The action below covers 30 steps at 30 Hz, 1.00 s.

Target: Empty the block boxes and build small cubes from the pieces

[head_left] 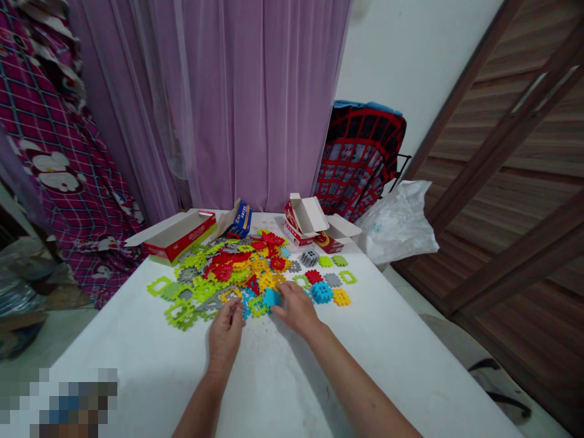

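A heap of plastic interlocking tiles [205, 286] with toothed edges, in green, yellow, red, grey and blue, lies on the white table. At the heap's front edge, my right hand [297, 309] has its thumb and fingers around a blue interlocking tile [271, 297]. My left hand [225, 328] is just left of it, at the near side of the heap. Its fingers are curled together, and whatever they may hold is too small to make out. Right of my right hand sit a blue block of stacked tiles [322, 292] and a yellow tile [341, 297].
Behind the heap stand an open red-and-green box [182, 237], a blue box [240, 219] and open red-and-white boxes [298, 231]. A grey tile cube [309, 258] sits right of the heap. A white plastic bag [399, 225] hangs at the table's right edge.
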Each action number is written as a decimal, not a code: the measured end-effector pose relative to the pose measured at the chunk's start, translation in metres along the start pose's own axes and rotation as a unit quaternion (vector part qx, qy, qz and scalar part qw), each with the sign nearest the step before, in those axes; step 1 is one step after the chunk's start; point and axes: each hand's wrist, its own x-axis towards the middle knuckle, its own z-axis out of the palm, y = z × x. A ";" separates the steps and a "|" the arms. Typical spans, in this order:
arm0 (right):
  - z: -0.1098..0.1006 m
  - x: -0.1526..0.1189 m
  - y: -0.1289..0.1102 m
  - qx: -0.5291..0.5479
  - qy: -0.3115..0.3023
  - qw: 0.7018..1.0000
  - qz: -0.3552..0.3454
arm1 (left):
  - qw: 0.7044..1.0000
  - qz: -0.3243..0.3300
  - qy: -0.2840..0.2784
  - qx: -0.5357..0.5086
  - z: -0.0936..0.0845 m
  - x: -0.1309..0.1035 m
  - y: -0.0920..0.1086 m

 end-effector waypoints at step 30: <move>-0.005 -0.029 0.030 -0.115 0.052 0.969 0.214 | 1.000 -0.015 -0.002 -0.005 0.000 -0.001 0.003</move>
